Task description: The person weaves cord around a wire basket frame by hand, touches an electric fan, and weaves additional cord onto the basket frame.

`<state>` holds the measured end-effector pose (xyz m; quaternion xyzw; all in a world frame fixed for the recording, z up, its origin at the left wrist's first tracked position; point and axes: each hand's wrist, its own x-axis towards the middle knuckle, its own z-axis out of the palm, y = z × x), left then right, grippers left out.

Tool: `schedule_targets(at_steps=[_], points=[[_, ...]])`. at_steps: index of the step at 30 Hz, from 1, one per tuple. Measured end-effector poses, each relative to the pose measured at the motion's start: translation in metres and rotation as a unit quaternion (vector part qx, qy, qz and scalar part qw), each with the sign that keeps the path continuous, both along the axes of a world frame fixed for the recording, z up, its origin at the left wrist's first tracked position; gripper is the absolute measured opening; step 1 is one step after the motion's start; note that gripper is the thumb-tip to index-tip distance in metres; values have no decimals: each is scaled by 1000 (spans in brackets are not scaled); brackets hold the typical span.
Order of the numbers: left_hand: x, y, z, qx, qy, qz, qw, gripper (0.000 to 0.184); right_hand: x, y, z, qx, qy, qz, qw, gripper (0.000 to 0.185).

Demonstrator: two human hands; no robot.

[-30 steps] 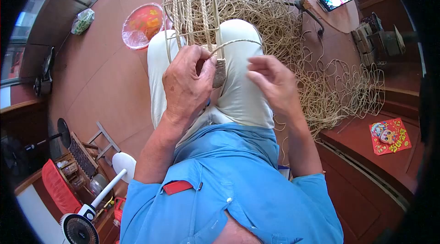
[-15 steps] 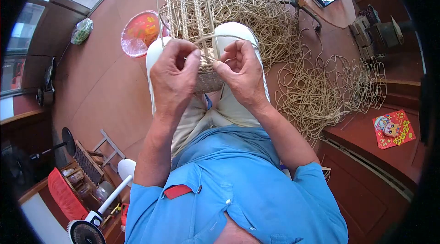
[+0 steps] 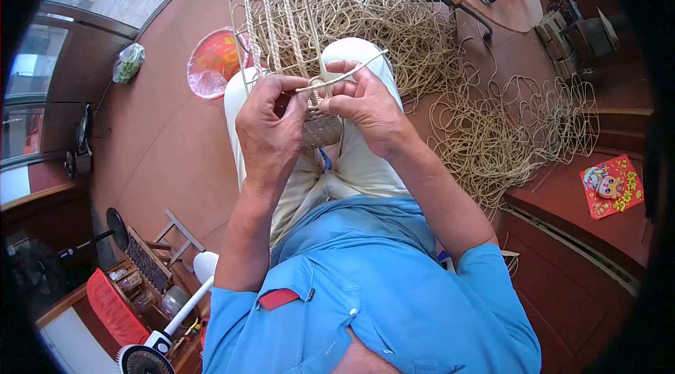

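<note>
head view: hands point(image 3: 369, 110) partly cover frame point(image 3: 272, 29); cord point(image 3: 365, 62) path unclear

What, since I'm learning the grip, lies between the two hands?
In the head view, a tan cord crosses between the left hand and right hand, with a woven piece below it in the picture.

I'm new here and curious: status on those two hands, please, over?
Left hand pinching a cord strand; right hand against it, grip unclear. Partly woven frame at both hands. Cord heap beyond, not in the way.
</note>
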<state>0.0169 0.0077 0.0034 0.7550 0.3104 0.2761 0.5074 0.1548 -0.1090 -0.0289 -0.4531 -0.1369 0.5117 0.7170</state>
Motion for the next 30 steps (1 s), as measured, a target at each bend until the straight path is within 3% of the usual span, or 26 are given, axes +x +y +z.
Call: schedule_targets(at_steps=[1, 7, 11, 13, 15, 20, 30], points=[[2, -1, 1, 71, 10, 5, 997, 12, 1, 0, -1, 1, 0, 0, 1000, 60], [5, -6, 8, 157, 39, 12, 987, 16, 6, -3, -8, 9, 59, 23, 998, 68], [2, -2, -3, 136, -5, 34, 990, 17, 9, -4, -16, 13, 66, 29, 997, 72], [3, 0, -3, 51, -40, 74, 995, 17, 11, -4, -16, 19, 66, 46, 997, 71], [2, 2, -3, 40, -23, 78, 996, 17, 11, -4, -14, 18, 63, 39, 997, 70], [6, -6, 4, 147, 26, 18, 989, 18, 8, -5, -9, 29, 80, 35, 996, 70], [18, -9, 1, 180, 27, 18, 983, 17, 7, -7, -11, -4, 47, 12, 999, 63]])
